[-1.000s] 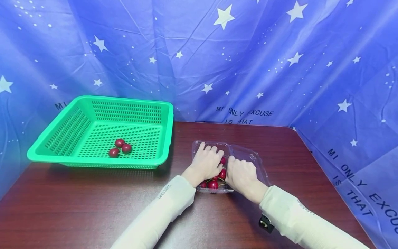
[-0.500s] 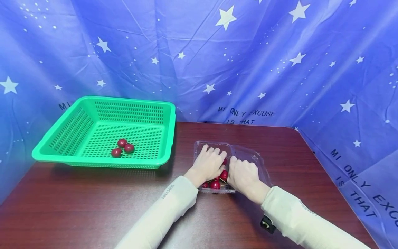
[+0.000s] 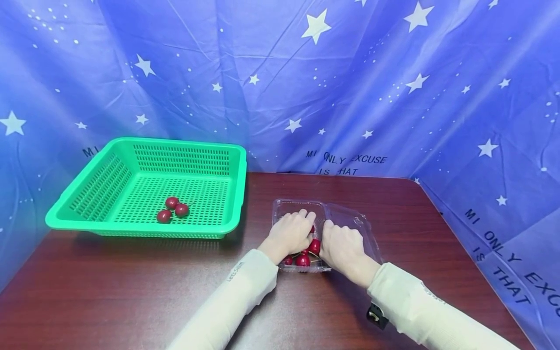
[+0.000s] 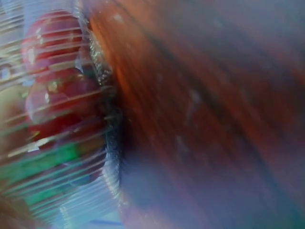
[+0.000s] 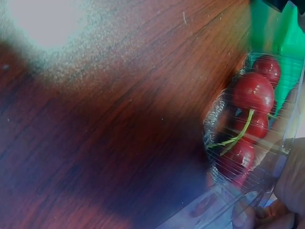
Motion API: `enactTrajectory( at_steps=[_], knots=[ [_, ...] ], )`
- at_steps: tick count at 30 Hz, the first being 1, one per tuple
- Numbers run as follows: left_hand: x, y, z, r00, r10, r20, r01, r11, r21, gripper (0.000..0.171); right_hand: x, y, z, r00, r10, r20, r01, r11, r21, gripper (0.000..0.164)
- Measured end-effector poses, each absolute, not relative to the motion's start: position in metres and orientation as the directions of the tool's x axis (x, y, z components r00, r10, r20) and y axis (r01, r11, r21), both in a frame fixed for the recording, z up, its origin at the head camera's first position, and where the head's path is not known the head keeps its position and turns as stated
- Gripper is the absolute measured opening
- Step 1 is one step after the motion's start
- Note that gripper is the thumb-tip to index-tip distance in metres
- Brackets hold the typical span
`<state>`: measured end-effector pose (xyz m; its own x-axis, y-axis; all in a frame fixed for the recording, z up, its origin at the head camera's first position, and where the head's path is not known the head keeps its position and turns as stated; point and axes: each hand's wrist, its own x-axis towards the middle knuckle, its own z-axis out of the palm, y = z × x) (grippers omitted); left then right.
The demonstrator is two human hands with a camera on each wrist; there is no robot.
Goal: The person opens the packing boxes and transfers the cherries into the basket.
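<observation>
A clear plastic clamshell box (image 3: 302, 203) with several red cherries (image 3: 303, 260) stands on the table, its lid (image 3: 365, 231) folded out to the right. Over its open side my left hand (image 3: 289, 233) reaches in, fingers bent down among the cherries; its fingertips are hidden, so I cannot tell whether it holds one. My right hand (image 3: 343, 247) grips the box's right edge where the lid joins. Through the ribbed wall, the right wrist view shows cherries (image 5: 253, 93) with green stems and bent fingers (image 5: 243, 215) at the box. The left wrist view is blurred.
A green perforated plastic basket (image 3: 144, 226) stands to the left, with three cherries (image 3: 181, 210) on its floor. The dark red wooden table (image 3: 131, 287) lies below. A blue star-printed curtain (image 3: 271, 97) hangs behind and to the sides.
My left hand's fingers have bent and drawn back from the box's far edge. My right hand keeps its grip. The whole view has shifted slightly.
</observation>
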<state>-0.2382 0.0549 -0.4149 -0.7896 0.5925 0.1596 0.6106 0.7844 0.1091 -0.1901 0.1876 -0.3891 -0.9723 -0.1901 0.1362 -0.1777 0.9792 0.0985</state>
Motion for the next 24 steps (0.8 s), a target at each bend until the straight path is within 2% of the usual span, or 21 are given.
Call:
enactTrajectory(
  at_steps=[15,24],
  knots=[
    [-0.2392,0.0540,-0.4118,-0.802,0.583,0.129,0.596,0.792,0.131,0.028,-0.1900,0.1882,-0.3879,-0.977,-0.186,0.107,-0.176,0.980,0.097,0.027],
    [-0.2364,0.0562,-0.4129,-0.784,0.597,0.169,0.614,0.786,0.072,0.028,-0.1893,0.1875,-0.3885,-0.971,-0.197,0.137,-0.184,0.977,0.103,0.024]
  ],
)
